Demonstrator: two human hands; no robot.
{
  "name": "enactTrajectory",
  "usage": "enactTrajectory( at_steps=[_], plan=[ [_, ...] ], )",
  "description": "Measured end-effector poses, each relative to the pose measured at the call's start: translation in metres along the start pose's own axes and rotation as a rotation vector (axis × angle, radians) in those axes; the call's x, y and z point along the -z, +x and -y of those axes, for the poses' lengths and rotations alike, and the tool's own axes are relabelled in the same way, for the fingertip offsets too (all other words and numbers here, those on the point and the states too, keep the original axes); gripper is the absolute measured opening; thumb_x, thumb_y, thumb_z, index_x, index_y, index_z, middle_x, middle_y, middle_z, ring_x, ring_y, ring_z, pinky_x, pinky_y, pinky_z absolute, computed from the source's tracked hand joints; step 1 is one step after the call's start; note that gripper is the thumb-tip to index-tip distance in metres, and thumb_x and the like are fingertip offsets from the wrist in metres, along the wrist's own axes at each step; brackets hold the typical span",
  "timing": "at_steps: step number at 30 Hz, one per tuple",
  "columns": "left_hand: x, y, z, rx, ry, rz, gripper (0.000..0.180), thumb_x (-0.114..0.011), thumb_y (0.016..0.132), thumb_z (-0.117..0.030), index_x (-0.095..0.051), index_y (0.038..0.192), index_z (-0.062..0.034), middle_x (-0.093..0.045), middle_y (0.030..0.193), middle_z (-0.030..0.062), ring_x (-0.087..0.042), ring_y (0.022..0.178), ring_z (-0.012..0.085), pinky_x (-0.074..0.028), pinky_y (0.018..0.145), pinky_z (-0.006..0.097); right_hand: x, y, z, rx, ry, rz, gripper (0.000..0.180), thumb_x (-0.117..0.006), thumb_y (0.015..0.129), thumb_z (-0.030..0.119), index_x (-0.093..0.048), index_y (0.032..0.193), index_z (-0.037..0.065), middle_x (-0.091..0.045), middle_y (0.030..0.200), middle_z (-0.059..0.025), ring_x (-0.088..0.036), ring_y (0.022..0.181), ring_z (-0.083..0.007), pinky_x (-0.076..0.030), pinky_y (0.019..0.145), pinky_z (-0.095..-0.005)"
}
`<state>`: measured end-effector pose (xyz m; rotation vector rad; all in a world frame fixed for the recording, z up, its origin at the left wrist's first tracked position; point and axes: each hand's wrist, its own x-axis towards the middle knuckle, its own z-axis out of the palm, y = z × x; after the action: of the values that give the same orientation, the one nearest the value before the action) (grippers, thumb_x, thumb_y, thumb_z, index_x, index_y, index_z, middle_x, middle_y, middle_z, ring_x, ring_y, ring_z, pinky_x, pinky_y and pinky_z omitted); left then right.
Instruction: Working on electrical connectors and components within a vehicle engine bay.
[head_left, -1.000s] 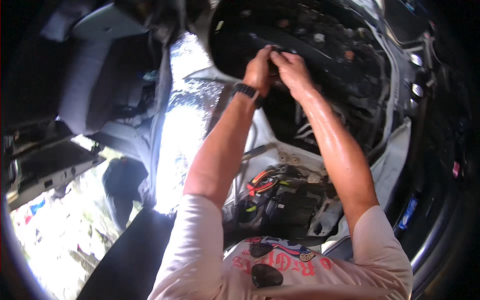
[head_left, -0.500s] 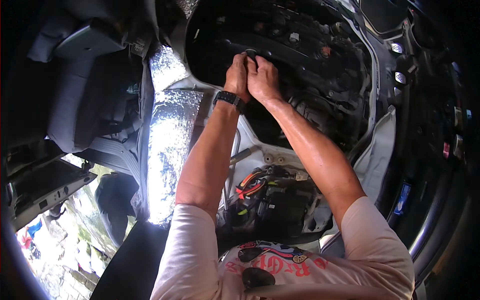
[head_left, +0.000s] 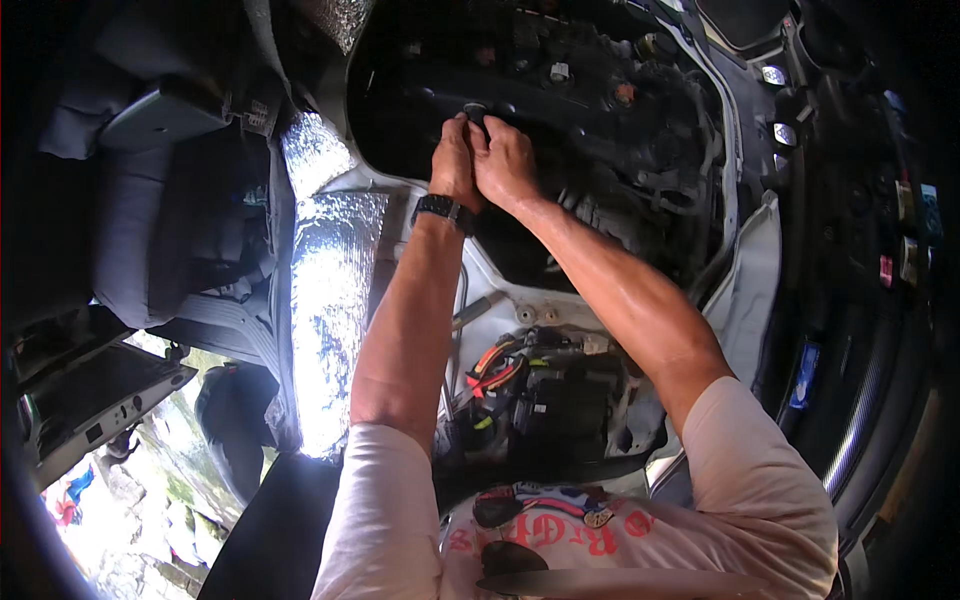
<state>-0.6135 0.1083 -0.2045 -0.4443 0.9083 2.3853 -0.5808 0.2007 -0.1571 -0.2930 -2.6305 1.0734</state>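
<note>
Both of my hands are together at a small dark round cap on the black engine cover. My left hand has its fingers closed at the cap's near left side. Against it, my right hand pinches the cap from the right, thumb and fingers pressed in. The fingertips partly cover the cap, and its lower part is hidden. A black watch is on my left wrist. The engine lies in an open bay with a pale metal rim.
Shiny foil insulation runs along the bay's left side, beside a dark seat. Closer to me are a black battery-like box and cables with red and orange sleeves. A dark panel with a blue label stands right.
The whole view has shifted slightly, so the hands and engine appear a little further left. Both hands stay at the cap, and more of its top shows between the fingers.
</note>
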Motion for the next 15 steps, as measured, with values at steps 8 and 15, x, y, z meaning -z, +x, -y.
enactTrajectory(
  at_steps=[8, 15],
  plan=[
    [-0.016, -0.011, 0.012, 0.053, -0.069, -0.051, 0.029, -0.059, 0.113, -0.042, -0.07, 0.114, -0.0154, -0.073, 0.107, 0.0024, -0.069, 0.103, 0.0222, -0.057, 0.097, 0.039, 0.009, -0.005, -0.009, 0.014, 0.03, 0.003, 0.034, -0.064, 0.111, 0.031, -0.071, 0.105, -0.003, -0.074, 0.097, -0.0321, -0.071, 0.098, -0.0558, -0.057, 0.083, -0.0608],
    [-0.017, -0.008, -0.018, 0.09, 0.084, -0.076, 0.033, -0.064, 0.113, -0.041, -0.072, 0.12, -0.0095, -0.073, 0.109, 0.0067, -0.069, 0.105, 0.0238, -0.057, 0.097, 0.04, 0.025, -0.004, -0.003, -0.106, 0.05, 0.107, 0.036, -0.065, 0.109, 0.031, -0.072, 0.118, -0.003, -0.075, 0.111, -0.033, -0.071, 0.109, -0.0546, -0.057, 0.094, -0.0606]
  ],
)
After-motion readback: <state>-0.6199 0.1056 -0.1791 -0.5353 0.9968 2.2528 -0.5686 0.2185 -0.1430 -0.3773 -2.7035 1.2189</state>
